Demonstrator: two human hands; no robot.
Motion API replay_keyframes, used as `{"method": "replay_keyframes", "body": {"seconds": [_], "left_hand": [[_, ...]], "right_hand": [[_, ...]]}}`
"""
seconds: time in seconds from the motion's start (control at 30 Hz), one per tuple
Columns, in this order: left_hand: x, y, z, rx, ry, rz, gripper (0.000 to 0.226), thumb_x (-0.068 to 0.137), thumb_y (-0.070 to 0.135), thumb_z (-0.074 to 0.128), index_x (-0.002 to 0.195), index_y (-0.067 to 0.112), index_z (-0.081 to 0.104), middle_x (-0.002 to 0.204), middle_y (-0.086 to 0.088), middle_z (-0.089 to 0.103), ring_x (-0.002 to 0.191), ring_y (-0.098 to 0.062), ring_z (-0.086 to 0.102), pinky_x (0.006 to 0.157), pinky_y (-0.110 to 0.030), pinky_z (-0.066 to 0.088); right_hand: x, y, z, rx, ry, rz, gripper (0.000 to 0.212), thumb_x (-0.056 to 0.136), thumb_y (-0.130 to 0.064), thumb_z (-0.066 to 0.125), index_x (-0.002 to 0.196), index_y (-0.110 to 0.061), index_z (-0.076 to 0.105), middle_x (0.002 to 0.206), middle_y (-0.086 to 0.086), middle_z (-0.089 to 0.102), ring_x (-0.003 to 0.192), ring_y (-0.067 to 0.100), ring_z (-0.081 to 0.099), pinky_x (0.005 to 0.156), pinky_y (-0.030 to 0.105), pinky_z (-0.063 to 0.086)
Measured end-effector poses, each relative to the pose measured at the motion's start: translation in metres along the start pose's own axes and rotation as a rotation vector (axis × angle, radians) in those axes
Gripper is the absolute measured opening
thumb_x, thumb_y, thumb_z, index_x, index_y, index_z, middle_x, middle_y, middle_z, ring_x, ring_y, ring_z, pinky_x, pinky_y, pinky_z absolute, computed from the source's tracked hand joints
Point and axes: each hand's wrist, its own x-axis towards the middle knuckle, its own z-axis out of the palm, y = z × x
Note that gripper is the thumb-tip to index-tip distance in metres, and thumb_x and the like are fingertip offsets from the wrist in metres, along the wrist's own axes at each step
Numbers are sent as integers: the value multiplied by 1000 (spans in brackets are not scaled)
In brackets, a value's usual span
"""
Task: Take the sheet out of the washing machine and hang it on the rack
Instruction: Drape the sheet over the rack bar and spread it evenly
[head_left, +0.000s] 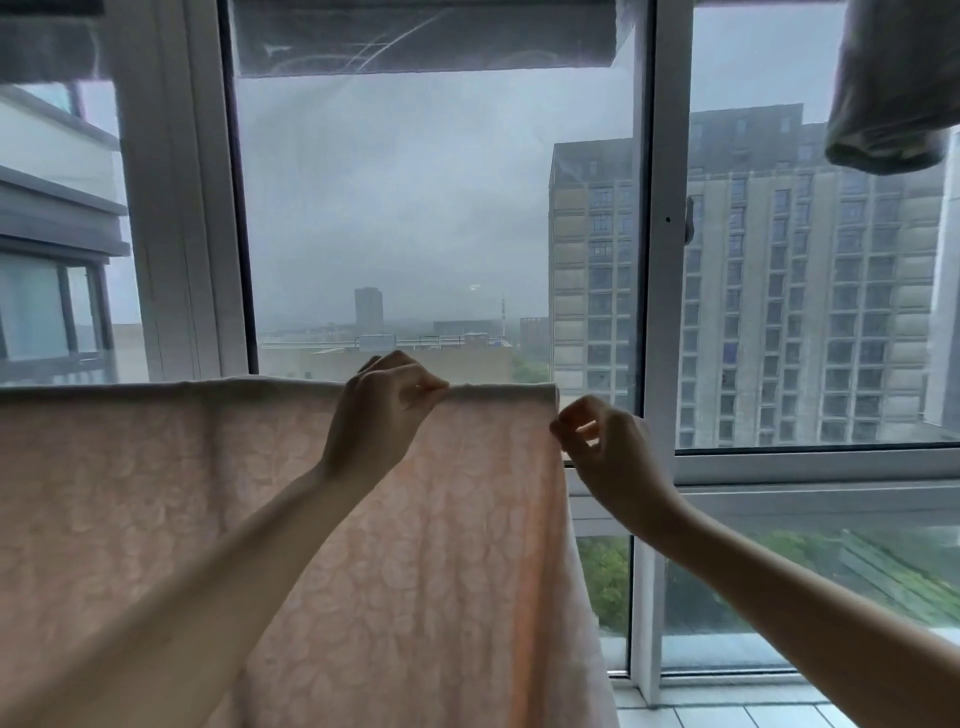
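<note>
one pink sheet (441, 545) hangs before white-framed windows (395, 208), pale tiled floor (753, 714) below.

Pink leaf-patterned sheet (363, 545) draped, hanging

Matt pink cloth sheet (415, 545) — leaf-textured weave — before glossy window glass (415, 208)
</note>
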Motion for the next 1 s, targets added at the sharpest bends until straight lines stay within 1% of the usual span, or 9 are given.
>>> {"method": "replay_keyframes", "body": {"seconds": [0.13,0.27,0.33,0.47,0.57,0.63,0.73,0.87,1.0], "left_hand": [[3,5,4,18,29,-48,2,85,16,71,83,16,72,82,8,63,84,-15,61,74,-39,53],[18,12,8,12,85,-44,5,88,15,67,84,16,68,83,4,64,83,-17,62,74,-40,52],[21,11,10,2,99,-56,6,88,14,66,83,17,67,83,4,64,82,-16,61,74,-40,52],[7,5,11,31,73,-65,5,88,12,67,85,16,68,82,5,63,85,-17,59,75,-42,52],[-6,4,8,75,119,-1,4,88,12,65,88,9,69,83,3,62,87,-18,56,72,-39,52],[-11,5,6,125,146,36,8,90,13,64,90,7,69,83,0,62,88,-20,54,72,-39,50],[-14,5,6,175,161,59,10,90,15,64,90,6,69,82,-1,62,87,-22,53,73,-39,49],[-13,3,2,199,162,69,9,89,16,66,89,8,70,84,-1,64,87,-22,55,74,-38,49],[-19,-13,-9,269,227,11,10,88,16,69,95,10,71,93,-3,66,90,-25,57,77,-37,46]], "right_hand": [[7,0,-3,111,27,62,7,95,-15,55,90,-18,54,81,-7,60,76,4,59,61,9,46],[39,-3,-12,80,103,6,14,96,-11,51,85,-18,48,75,-1,57,72,19,58,70,39,54],[52,-3,-16,61,106,-34,10,96,-10,48,87,-14,48,75,1,58,71,22,58,73,46,55],[48,1,-17,-21,-49,-101,6,96,-12,52,91,-15,52,81,2,62,73,14,61,74,30,55],[38,3,-20,-32,-45,-175,6,94,-14,57,88,-13,54,77,-4,60,67,4,55,65,11,46],[34,-1,-19,-42,-26,-220,6,94,-12,56,89,-13,55,76,-7,56,65,0,52,61,6,40],[33,-7,-16,-60,-5,-264,5,94,-10,55,95,-13,59,88,-6,58,70,4,55,64,5,40],[37,-15,-9,-98,-63,-319,14,95,-22,55,103,-12,62,99,-4,59,80,5,55,71,9,42],[37,-17,2,-151,-68,-351,19,95,-29,55,104,-13,61,100,-3,62,81,9,58,74,25,53]]}}
